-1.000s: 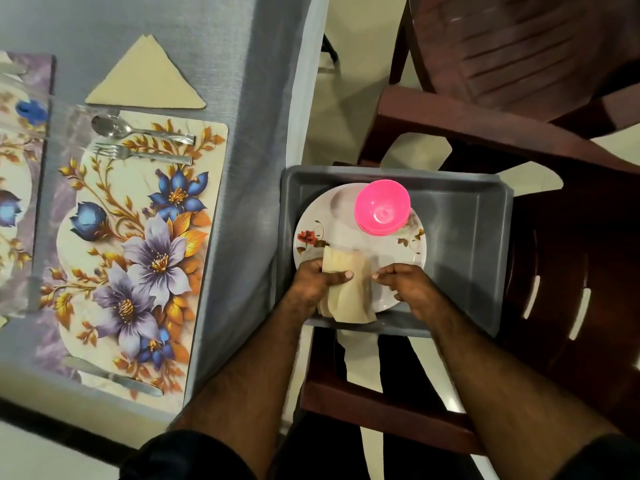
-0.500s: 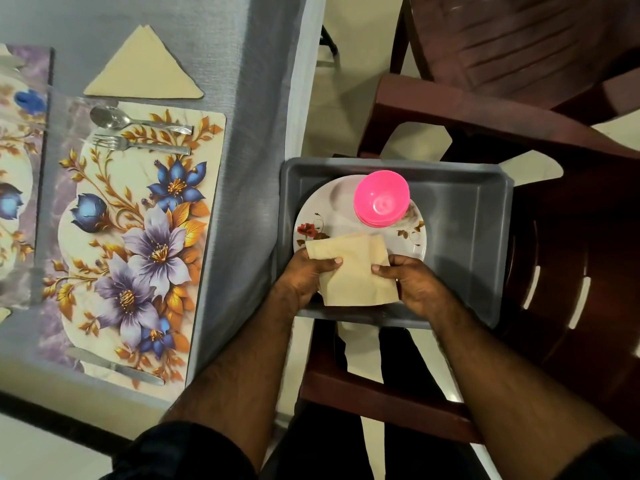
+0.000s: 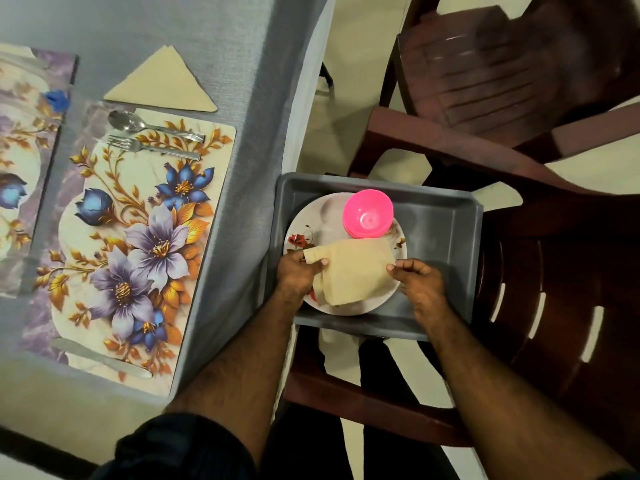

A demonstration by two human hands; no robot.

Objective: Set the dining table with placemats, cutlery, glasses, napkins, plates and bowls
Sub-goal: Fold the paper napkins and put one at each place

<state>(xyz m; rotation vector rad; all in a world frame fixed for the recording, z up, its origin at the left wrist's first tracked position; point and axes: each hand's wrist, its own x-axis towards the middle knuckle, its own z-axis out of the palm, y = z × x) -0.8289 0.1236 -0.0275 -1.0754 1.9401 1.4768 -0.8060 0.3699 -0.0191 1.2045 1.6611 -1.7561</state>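
Note:
Both hands hold a beige cloth napkin (image 3: 351,270) over a grey tray (image 3: 440,233). My left hand (image 3: 300,273) pinches its left edge and my right hand (image 3: 417,280) pinches its right corner. Under the napkin lies a white flowered plate (image 3: 311,226) with a stack of pink bowls (image 3: 367,213) on its far side. On the table to the left, a floral placemat (image 3: 138,244) carries a spoon (image 3: 152,124), a fork (image 3: 152,148) and a knife (image 3: 100,358). A folded triangular napkin (image 3: 162,83) lies beyond it.
The tray rests on a dark brown plastic chair (image 3: 554,306) right of the grey-clothed table (image 3: 221,46). A second brown chair (image 3: 502,71) stands further back. Another floral placemat (image 3: 24,161) shows at the left edge.
The napkin has been unfolded wider between my hands, from a narrow fold to a broad sheet, and my hands have moved apart.

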